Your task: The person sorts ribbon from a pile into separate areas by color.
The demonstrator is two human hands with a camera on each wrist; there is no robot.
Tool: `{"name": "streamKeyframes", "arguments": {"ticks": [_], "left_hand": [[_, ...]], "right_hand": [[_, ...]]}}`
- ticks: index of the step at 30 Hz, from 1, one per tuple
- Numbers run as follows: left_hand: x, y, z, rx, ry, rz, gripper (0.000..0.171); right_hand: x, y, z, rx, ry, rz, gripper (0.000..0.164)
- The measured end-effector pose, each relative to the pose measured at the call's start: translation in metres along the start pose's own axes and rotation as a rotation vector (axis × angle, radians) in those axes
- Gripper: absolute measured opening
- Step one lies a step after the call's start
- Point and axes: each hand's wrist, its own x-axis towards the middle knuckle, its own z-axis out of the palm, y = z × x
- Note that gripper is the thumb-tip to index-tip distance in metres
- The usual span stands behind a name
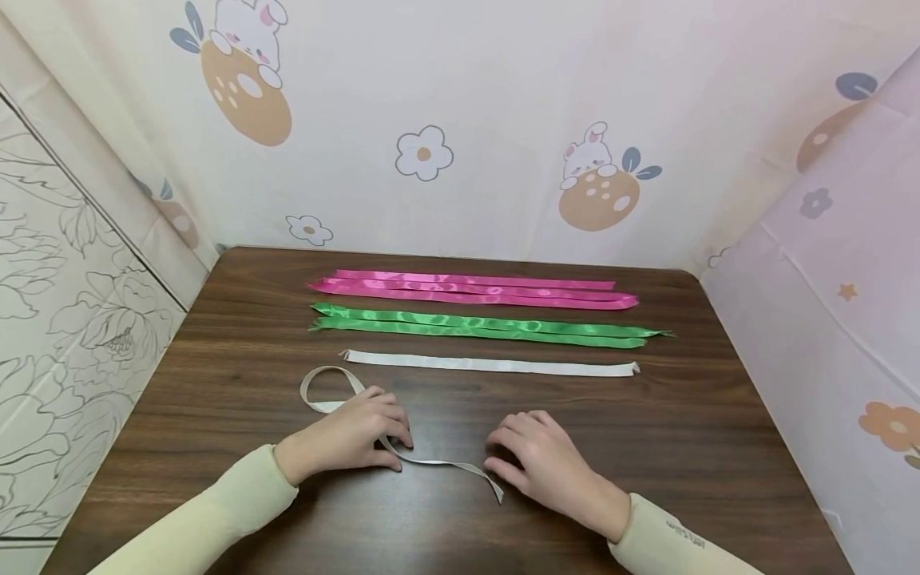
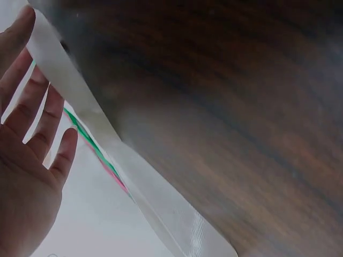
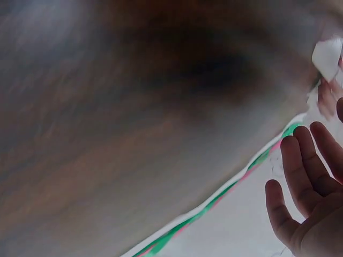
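Note:
A loose off-white ribbon (image 1: 438, 462) runs under my left hand (image 1: 359, 431), with a loop on the far left side and a twisted tail reaching right. The left thumb and fingers rest apart around it. From the left wrist, this ribbon (image 2: 80, 91) passes close in front of the relaxed fingers (image 2: 51, 110). My right hand (image 1: 542, 463) lies near the ribbon's tail end, bent loosely with nothing in it. Its fingers (image 3: 295, 166) look spread in the right wrist view.
Beyond the hands, a straight white ribbon (image 1: 489, 365), green ribbons (image 1: 474, 325) and pink ribbons (image 1: 467, 287) lie in rows across the brown wooden table (image 1: 237, 335). A patterned curtain (image 1: 489, 96) hangs behind the table.

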Motion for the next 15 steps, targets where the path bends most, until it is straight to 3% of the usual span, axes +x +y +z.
{"name": "streamKeyframes", "arguments": {"ticks": [8, 15], "left_hand": [[0.002, 0.002, 0.008, 0.050, 0.012, 0.029, 0.019], [0.005, 0.003, 0.013, 0.082, 0.047, 0.066, 0.010]], "right_hand": [[0.001, -0.014, 0.012, 0.021, -0.104, -0.005, 0.020], [0.005, -0.015, 0.019, -0.030, -0.069, -0.017, 0.011]]}}
